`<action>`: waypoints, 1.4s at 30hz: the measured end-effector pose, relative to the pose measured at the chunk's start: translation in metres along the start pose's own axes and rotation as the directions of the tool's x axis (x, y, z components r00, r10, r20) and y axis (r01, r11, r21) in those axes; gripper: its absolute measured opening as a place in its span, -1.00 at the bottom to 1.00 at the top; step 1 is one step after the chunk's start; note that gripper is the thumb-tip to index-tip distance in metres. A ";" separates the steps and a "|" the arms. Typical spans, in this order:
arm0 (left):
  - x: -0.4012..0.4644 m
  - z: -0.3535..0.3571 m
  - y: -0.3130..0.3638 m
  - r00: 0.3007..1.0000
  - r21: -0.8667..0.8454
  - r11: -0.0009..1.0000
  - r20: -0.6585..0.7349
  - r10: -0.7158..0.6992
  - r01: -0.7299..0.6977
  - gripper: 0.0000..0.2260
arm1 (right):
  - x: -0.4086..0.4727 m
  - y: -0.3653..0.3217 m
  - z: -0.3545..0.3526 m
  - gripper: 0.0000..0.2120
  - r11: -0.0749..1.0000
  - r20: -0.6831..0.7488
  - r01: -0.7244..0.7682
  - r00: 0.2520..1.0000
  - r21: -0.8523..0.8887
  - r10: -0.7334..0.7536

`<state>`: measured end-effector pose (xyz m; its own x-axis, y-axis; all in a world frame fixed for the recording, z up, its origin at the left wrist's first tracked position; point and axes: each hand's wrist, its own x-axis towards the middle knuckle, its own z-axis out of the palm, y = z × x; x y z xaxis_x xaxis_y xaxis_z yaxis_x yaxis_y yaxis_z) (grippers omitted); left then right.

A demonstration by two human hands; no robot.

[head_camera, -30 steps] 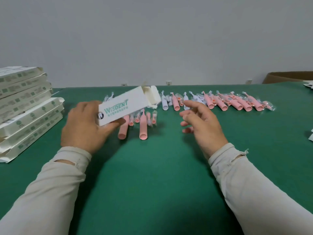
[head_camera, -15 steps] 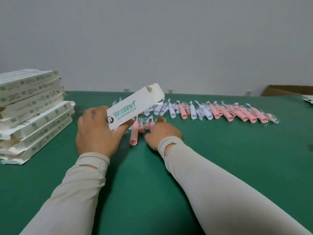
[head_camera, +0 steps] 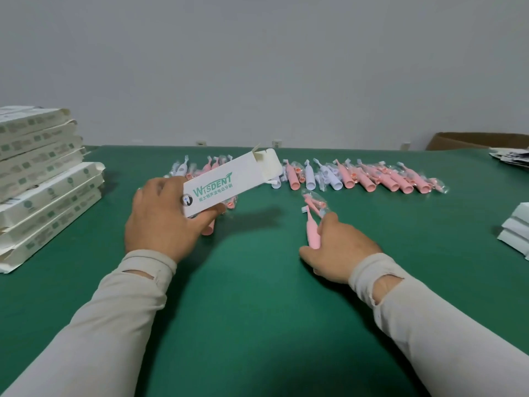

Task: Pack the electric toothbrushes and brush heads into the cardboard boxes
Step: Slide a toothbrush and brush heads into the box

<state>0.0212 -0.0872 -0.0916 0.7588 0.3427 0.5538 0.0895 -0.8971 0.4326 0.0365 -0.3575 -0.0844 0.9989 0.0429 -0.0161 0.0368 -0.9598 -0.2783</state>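
White carton (head_camera: 230, 181), one, flap open, gripped by left hand (head_camera: 163, 217); right hand (head_camera: 339, 247) clasps one pink toothbrush (head_camera: 311, 230) and bagged brush heads (head_camera: 315, 202) above green bench (head_camera: 257, 282).

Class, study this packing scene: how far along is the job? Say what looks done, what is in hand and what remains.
Done, apparently: a stack of boxes at the left, contents unseen. In hand: the left hand holds an open white box, flaps up and pointing away; the right hand grips a pink toothbrush with wrapped brush heads. Left: a long row of pink and white toothbrushes on the green table.
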 end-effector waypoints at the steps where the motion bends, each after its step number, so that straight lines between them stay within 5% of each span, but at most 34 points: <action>1: -0.001 0.002 0.001 1.000 0.011 1.000 0.011 0.008 -0.008 -0.32 | 0.002 0.004 -0.001 -0.36 1.000 -0.019 -0.004 1.000 0.002 0.004; 6: -0.004 0.006 0.002 0.998 0.043 0.999 0.060 0.024 -0.027 -0.34 | 0.024 0.017 -0.001 -0.52 0.964 0.003 -0.028 1.000 0.266 0.028; 9: -0.005 0.006 0.001 0.995 0.073 0.996 0.087 0.042 -0.048 -0.33 | 0.030 0.035 -0.004 -0.60 0.835 -0.083 0.058 0.996 0.547 -0.015; 12: -0.006 0.004 0.005 0.984 0.053 0.989 0.125 0.128 -0.136 -0.32 | 0.030 0.049 -0.011 -0.70 0.411 -0.146 0.137 0.989 0.901 -0.009; 15: -0.008 0.005 0.015 0.971 0.054 0.979 0.144 0.189 -0.199 -0.30 | 0.026 0.050 -0.019 -0.94 -0.016 -0.183 0.183 0.982 0.983 -0.053; 18: -0.010 0.010 0.024 0.961 0.073 0.967 0.158 0.229 -0.242 -0.31 | 0.022 0.046 -0.023 -0.86 -0.218 -0.202 0.174 0.973 0.960 -0.112; 26: -0.015 0.013 0.026 0.955 0.059 0.963 0.162 0.249 -0.262 -0.30 | 0.018 0.039 -0.017 -0.89 -0.084 -0.240 0.229 0.955 0.970 -0.175; 30: -0.014 0.015 0.038 0.942 0.055 0.950 0.161 0.295 -0.307 -0.35 | 0.016 0.036 -0.009 -0.81 0.224 -0.253 0.311 0.934 0.923 -0.253; 34: -0.007 0.024 0.055 0.942 0.099 0.943 0.146 0.301 -0.317 -0.35 | 0.016 0.037 -0.009 -0.64 0.299 -0.197 0.239 0.967 0.924 -0.164; 36: -0.007 0.030 0.054 0.953 0.108 0.957 0.174 0.247 -0.268 -0.34 | 0.020 0.043 -0.013 -0.59 0.200 -0.116 0.130 0.990 0.971 -0.085; 39: -0.008 0.033 0.041 0.960 0.118 0.967 0.198 0.199 -0.225 -0.27 | 0.029 0.051 -0.016 -0.65 -0.109 -0.135 0.143 0.988 0.984 0.074; 42: -0.005 0.027 0.032 0.972 0.138 0.970 0.154 0.177 -0.198 -0.21 | 0.031 0.052 -0.018 -0.84 -0.057 -0.299 0.309 0.944 0.949 0.142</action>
<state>0.0377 -0.1251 -0.1005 0.8530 0.1317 0.5050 0.0255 -0.9770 0.2116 0.0698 -0.4109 -0.0817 0.9561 -0.1787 0.2324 0.2809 0.3318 -0.9006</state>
